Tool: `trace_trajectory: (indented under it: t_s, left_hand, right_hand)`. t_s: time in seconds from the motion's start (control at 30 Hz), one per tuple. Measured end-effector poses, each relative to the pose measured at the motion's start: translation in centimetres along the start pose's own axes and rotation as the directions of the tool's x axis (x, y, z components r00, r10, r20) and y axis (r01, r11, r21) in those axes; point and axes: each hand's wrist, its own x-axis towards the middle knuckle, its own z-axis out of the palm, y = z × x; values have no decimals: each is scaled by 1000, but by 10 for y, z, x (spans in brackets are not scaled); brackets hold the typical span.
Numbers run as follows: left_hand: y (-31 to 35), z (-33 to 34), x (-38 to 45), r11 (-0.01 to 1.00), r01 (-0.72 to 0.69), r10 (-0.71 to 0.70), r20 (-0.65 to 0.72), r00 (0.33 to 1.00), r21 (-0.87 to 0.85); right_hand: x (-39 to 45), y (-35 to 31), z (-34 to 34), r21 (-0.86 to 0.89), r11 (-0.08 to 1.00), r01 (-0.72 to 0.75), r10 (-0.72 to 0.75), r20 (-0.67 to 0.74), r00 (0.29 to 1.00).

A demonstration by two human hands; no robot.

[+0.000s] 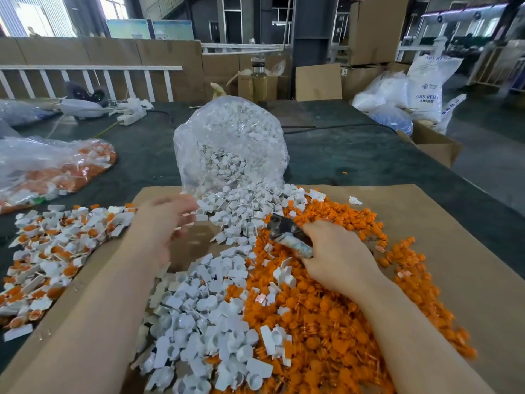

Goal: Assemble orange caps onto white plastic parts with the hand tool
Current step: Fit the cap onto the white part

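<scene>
A heap of loose orange caps [326, 314] covers the right half of a cardboard sheet [443, 223]. White plastic parts [204, 314] lie heaped beside them and spill from a clear bag [230, 137]. My right hand [338, 257] rests on the orange caps and grips the hand tool [287, 231], its metal head pointing up-left. My left hand [163, 223] hovers, blurred, over the cardboard near the white parts, fingers loosely spread; whether it holds a part is unclear. Assembled white-and-orange pieces [54, 245] lie in a pile at the left.
A second clear bag [54, 169] with orange-and-white pieces lies at the far left on the dark table [355, 155]. A glass bottle [258, 78], a power strip [130, 112], cardboard boxes [437, 143] and white sacks [423, 89] stand at the back and right.
</scene>
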Motion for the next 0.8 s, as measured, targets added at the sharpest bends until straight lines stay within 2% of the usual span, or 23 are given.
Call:
trace_trajectory:
  t_s: [0.03,0.07,0.13,0.23,0.3,0.37,0.57,0.8]
  left_hand:
    - [-3,4,-6,976,-79,71,45,996,205]
    - [-8,7,-7,902,-163,132,103,986,399]
    - [-18,11,-8,702,-289,190,220,957,651]
    - [-25,18,-8,506,-364,223,289,931,782]
    - [-29,20,-7,424,-400,255,317,914,812]
    - [-29,19,-8,427,-418,274,325,905,802]
    - [-27,20,-8,593,-414,264,319,910,691]
    - [-25,18,-9,616,-427,272,329,904,662]
  right_hand:
    - [1,1,0,-8,1000,-9,9,-1,1000]
    - [1,2,1,-14,1000,-19,19,-8,1000]
    - [1,3,2,-25,999,-29,28,-20,999]
    - [2,3,5,-32,999,-25,24,-38,999]
    - [3,2,7,-30,999,-28,27,-47,999]
    - [4,2,8,-26,999,-30,29,-50,998]
    - [5,3,8,60,998,-21,21,0,1000]
    - [6,2,4,120,993,2,-7,39,999]
